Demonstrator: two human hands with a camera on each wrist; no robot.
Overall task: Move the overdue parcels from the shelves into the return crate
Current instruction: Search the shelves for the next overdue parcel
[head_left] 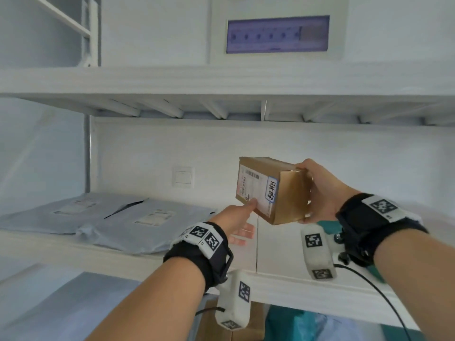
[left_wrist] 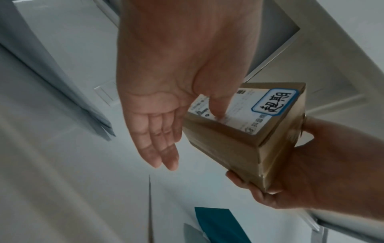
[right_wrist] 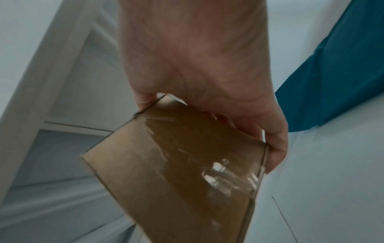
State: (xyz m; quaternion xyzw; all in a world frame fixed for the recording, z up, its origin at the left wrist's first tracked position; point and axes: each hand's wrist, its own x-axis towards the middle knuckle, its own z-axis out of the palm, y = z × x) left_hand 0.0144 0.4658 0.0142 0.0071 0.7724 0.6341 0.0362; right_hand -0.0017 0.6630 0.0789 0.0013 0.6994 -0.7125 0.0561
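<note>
A small brown cardboard parcel [head_left: 270, 190] [left_wrist: 245, 131] [right_wrist: 180, 169] with a white shipping label and a blue-bordered sticker hangs in the air above the middle shelf [head_left: 283, 252]. My right hand [head_left: 317, 190] [right_wrist: 207, 74] grips its right end, thumb on top and fingers underneath. My left hand [head_left: 240, 217] [left_wrist: 164, 115] reaches in from the left with straight fingers, its thumb touching the label while the other fingers stay spread below the box. The return crate is not in view.
Two flat grey mailer bags [head_left: 103, 217] lie on the left of the same shelf. A teal bag [head_left: 330, 223] [right_wrist: 340, 82] sits behind my right hand, and more cardboard and teal parcels [head_left: 288, 323] show below. Another shelf board [head_left: 221, 80] hangs overhead.
</note>
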